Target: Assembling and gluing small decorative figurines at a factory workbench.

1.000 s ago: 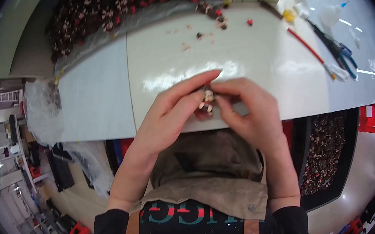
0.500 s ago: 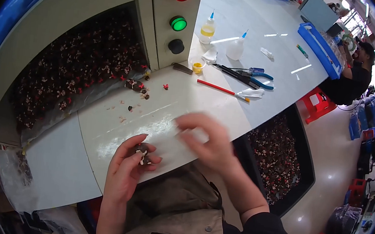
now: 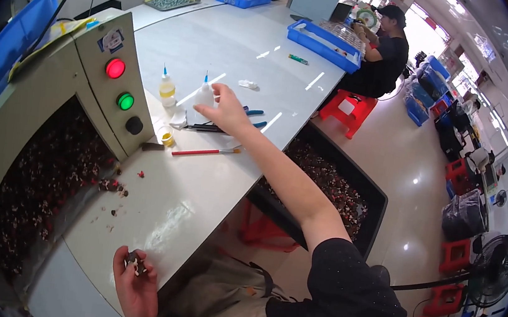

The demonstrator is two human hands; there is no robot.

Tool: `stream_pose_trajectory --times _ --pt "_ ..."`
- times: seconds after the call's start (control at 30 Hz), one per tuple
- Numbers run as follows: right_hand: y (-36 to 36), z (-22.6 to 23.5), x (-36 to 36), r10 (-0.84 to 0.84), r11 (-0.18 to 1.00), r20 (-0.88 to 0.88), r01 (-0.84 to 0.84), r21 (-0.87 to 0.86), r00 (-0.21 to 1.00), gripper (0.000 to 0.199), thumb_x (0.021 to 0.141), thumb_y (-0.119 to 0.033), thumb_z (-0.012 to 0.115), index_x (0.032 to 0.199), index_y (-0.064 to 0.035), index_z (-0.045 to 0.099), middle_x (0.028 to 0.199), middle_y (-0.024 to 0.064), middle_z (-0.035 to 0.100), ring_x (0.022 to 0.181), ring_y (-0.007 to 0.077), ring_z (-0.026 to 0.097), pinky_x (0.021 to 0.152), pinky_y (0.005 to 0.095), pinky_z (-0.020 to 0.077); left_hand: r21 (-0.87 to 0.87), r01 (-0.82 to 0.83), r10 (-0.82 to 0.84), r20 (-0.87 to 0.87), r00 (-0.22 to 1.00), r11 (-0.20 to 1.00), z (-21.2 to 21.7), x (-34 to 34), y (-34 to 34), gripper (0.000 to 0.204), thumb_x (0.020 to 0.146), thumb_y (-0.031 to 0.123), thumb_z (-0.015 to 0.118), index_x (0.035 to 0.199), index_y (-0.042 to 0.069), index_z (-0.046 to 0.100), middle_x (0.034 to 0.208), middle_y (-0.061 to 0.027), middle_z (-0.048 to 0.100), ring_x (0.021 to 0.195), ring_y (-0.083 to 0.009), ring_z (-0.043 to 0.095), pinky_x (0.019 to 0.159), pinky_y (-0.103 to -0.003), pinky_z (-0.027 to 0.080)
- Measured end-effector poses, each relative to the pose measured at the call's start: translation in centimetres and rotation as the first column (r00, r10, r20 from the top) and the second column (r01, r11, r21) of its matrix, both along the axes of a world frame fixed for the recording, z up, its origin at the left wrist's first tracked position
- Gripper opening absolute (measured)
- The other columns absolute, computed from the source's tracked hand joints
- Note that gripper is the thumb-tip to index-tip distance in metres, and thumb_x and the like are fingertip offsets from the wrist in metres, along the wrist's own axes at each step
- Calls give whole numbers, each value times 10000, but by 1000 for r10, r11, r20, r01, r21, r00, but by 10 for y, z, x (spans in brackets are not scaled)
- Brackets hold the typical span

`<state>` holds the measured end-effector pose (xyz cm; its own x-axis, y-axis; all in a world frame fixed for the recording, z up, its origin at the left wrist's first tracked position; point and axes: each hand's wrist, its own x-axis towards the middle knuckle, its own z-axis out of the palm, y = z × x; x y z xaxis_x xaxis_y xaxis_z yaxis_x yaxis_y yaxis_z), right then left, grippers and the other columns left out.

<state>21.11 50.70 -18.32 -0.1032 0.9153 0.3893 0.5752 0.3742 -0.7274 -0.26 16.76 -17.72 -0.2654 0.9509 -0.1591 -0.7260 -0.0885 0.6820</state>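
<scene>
My left hand (image 3: 137,280) is at the near edge of the white table (image 3: 215,173), its fingers closed on a small dark and white part (image 3: 133,261). My right hand (image 3: 227,109) is stretched far out across the table and is closing on a small clear squeeze bottle with a blue tip (image 3: 204,96). A second bottle with yellow liquid (image 3: 167,89) stands just left of it. Scissors with blue handles (image 3: 233,120) lie under my right hand, and a red brush (image 3: 204,151) lies nearer to me.
A grey machine box with a red light, a green light and a black knob (image 3: 121,101) stands on the left, above a bin of small dark parts (image 3: 39,178). A black tray of parts (image 3: 332,186) sits below the table's right edge. Other people sit at the far end.
My right hand has left the left hand and reached out across the table to the clear bottle. The view has swung up and away. My left hand still holds the small part.
</scene>
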Motion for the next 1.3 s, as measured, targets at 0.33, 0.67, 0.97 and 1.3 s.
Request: stream_pose_trajectory --times 0.33,0.67,0.97,1.3 --pt "20 4 -4 41 999 203 -34 -37 978 525 764 -405 686 1083 -15 538 964 177 636 927 322 612 802 401 480 6 22 -22 -54 998 1000 -3 -1 6 351 951 123 451 1301 112 416 1101 -96 536 860 -131 566 705 -225 481" --pt "-97 39 7 306 937 -264 -339 -86 914 301 866 -228 664 1064 -38 540 927 22 604 845 98 560 758 249 456 -77 -13 10 -46 999 997 -2 -6 -4 337 929 88 464 1264 84 420 1080 -130 561 848 -180 576 729 -278 470" --pt "-211 24 49 366 863 -319 -447 -234 874 419 767 -272 733 1017 20 565 1010 79 579 905 151 550 796 268 426 -179 135 -145 -41 989 975 5 1 12 376 921 65 429 1291 4 448 1165 -152 566 967 -197 615 761 -258 518" --pt "-227 29 24 689 720 -22 -688 -96 724 438 575 -281 854 860 -28 640 752 47 604 689 175 562 624 276 424 -127 157 -158 0 987 979 -6 -3 -10 285 894 81 467 1169 39 529 1062 -79 589 891 -147 621 728 -244 498"
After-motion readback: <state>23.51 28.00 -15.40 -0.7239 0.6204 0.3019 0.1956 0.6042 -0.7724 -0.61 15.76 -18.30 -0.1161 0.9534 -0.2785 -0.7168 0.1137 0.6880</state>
